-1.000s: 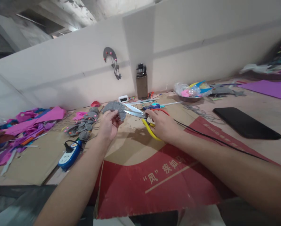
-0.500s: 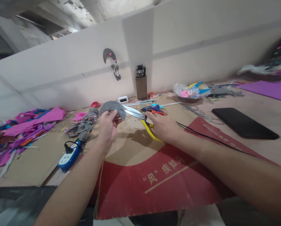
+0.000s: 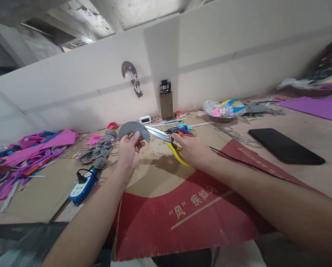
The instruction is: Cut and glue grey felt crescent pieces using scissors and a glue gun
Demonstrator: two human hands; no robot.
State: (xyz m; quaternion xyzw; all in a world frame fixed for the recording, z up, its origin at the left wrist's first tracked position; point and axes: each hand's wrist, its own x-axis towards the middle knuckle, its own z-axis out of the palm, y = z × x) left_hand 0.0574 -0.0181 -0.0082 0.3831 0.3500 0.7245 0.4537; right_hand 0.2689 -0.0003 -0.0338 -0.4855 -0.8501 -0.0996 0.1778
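Observation:
Pinched between the thumb and fingers of my left hand (image 3: pixel 129 151) is a grey felt crescent (image 3: pixel 132 128), its curve facing up. My right hand (image 3: pixel 192 150) grips a pair of scissors (image 3: pixel 159 133) with yellow and orange handles. The silver blades point left, and their tips meet the upper right edge of the crescent. Whether the tips cut into the felt I cannot tell. Both hands are above a brown and red cardboard sheet (image 3: pixel 182 222). Behind the scissors lies a blue tool (image 3: pixel 179 128), partly hidden by my right hand.
Grey felt pieces (image 3: pixel 99 148) and a blue-and-white power strip (image 3: pixel 83 187) lie on the left, beside pink and purple scraps (image 3: pixel 49 144). At the back stands a bottle (image 3: pixel 166 100). A bowl (image 3: pixel 224 118) and a black phone (image 3: pixel 286 145) are on the right. A finished-looking crescent ornament (image 3: pixel 129 69) hangs on the wall.
The view has shifted slightly. My hands, the crescent and the scissors keep nearly the same pose, with the blade tips still at the crescent's edge.

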